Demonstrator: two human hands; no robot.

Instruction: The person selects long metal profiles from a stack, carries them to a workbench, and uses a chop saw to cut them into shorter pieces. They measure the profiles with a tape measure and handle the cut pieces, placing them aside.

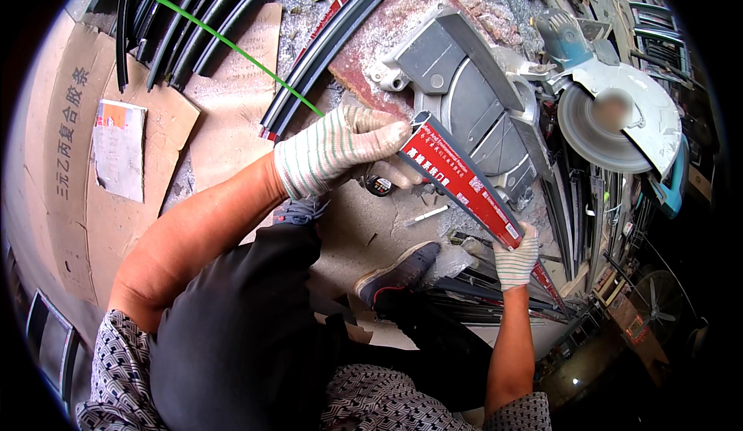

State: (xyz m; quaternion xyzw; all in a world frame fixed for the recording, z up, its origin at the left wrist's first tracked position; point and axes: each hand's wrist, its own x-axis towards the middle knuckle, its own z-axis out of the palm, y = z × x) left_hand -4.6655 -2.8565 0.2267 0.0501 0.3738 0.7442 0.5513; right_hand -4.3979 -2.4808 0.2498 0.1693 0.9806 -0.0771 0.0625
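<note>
Both my hands wear white striped knit gloves. My left hand (340, 146) is closed around one end of a metal profile (468, 179) with red printed film and dark edges, its thumb on top at the cut end. Lower right, my right hand (517, 262) grips the same profile toward its other end. The piece slants between them in front of the miter saw's grey base (472, 110). Just under my left fingers shows a small black tape measure (378, 185); I cannot tell if they touch it. A white marker (427, 215) lies on the ground below the profile.
The saw's round blade (596, 118) and teal motor (563, 36) stand at the right. A long dark profile (325, 44) lies left of the base. Black strips (224, 21) and cardboard (70, 160) fill the left. More profiles (569, 214) lie at right. A green line (209, 30) crosses the upper left.
</note>
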